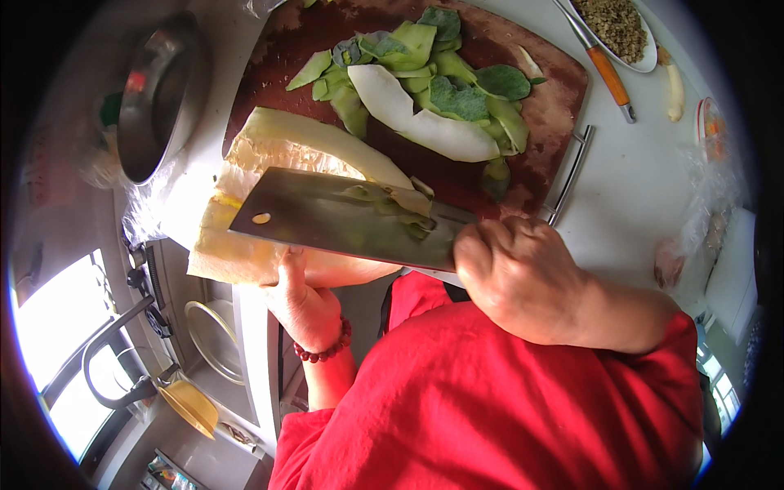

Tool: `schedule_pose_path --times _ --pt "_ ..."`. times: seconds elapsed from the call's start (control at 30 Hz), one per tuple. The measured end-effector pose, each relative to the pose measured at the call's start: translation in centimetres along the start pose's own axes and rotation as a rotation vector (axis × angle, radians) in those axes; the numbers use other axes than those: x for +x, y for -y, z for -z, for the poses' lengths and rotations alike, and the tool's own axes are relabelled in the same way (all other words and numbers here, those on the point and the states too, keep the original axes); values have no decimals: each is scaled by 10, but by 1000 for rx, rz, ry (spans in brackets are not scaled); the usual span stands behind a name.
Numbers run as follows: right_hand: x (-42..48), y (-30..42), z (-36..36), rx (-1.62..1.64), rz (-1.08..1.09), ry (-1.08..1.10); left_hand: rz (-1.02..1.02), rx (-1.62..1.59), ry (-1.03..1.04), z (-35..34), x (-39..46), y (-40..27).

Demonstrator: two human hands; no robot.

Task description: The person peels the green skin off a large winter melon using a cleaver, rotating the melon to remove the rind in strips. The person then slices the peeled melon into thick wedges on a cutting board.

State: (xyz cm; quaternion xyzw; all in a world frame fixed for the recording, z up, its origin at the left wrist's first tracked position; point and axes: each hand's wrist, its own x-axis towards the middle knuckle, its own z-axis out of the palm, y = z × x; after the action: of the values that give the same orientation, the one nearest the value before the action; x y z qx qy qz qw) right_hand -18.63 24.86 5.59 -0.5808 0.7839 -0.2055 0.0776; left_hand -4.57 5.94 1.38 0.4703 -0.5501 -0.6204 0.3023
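My right hand (514,278) grips a wide cleaver (331,214) by its handle, which the fist hides. The blade lies across a large piece of pale-fleshed melon, perhaps winter melon (318,135), covering its middle. Bits of peel cling to the blade's face. My left hand (300,300), with a red bead bracelet at the wrist, holds the melon at its near side. Its thumb is up by the cleaver's near edge, and its other fingers are hidden beneath the piece. Green and white peelings (422,92) are heaped on the brown cutting board (557,116) beyond.
A metal bowl (162,98) stands left of the board. To the right are a wooden-handled utensil (606,73), a white dish of brown crumbly food (649,58) and plastic wrap (704,190). The board has a metal handle (569,174). A sink faucet (92,367) is at lower left.
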Motion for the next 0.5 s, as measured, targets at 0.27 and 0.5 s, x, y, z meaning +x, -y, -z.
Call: schedule_pose_path --times 0.27,0.5 --pt "-3 -2 -13 -69 27 -53 51 -94 -74 3 1 2" --pt "8 -1 -24 -101 24 -83 -76 189 26 20 4 13"
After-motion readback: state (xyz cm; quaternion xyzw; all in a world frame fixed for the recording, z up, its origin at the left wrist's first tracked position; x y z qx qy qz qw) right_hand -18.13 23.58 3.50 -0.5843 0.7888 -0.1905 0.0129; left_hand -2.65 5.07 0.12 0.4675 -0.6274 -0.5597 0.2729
